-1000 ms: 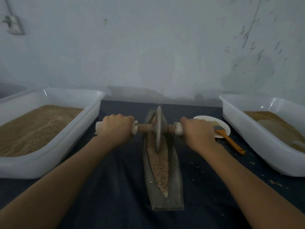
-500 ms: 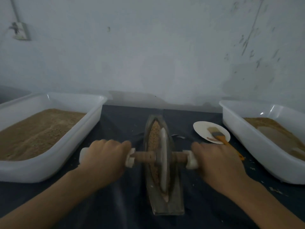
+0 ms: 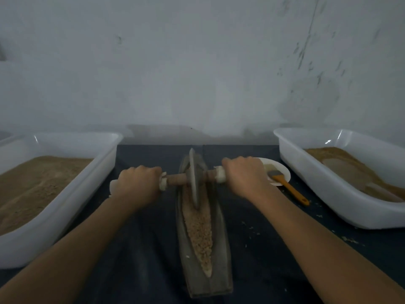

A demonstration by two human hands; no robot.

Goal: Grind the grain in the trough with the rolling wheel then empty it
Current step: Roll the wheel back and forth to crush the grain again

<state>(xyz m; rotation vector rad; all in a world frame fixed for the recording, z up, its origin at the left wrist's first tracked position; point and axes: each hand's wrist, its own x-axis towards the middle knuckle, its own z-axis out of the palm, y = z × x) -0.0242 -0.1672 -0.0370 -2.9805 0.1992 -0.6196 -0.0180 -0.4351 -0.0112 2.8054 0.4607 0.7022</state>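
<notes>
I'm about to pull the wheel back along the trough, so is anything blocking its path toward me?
Nothing visible: from the wheel to the trough's near end there is only grain.

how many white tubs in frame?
2. One tub at the left edge, filled with brown grain; the other tub at the right edge, partly filled. Both run out of frame, so anything beyond the edges is unseen.

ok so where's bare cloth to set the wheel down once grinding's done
Bare dark cloth lies between the left white plastic tub and the grey stone trough. The right side is crowded: white paper plate, orange-handled brush, right tub.
</notes>
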